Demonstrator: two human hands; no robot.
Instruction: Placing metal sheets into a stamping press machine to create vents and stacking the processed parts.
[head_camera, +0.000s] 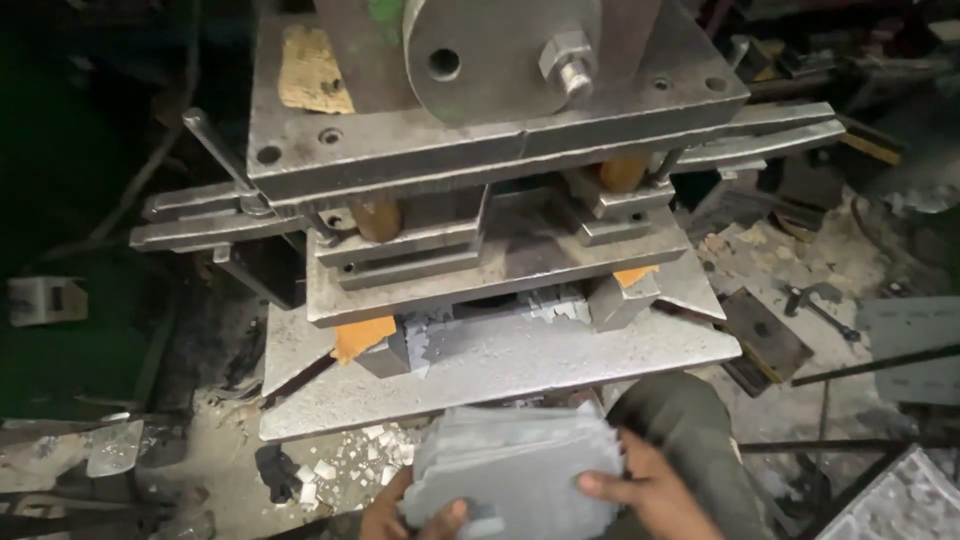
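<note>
Both hands (520, 505) gripping grey sheets (515, 465) — press (480, 200) behind

Flat stack of thin grey sheet-metal pieces (515, 465): dull blue-grey, matte, no pattern. Heavy steel press plates (480, 150): bare grey, dark oily smears. Cardboard-like shim pads under press blocks (362, 336): orange. Torn patch on top plate (312, 68): pale tan. Cylindrical guide posts (377, 217): brownish amber. Small metal offcuts on floor (330, 468): whitish silver, scattered. Trouser knee (690, 430): olive-grey. Perforated sheet at lower right corner (900, 505): grey, regular notched grid pattern.
</note>
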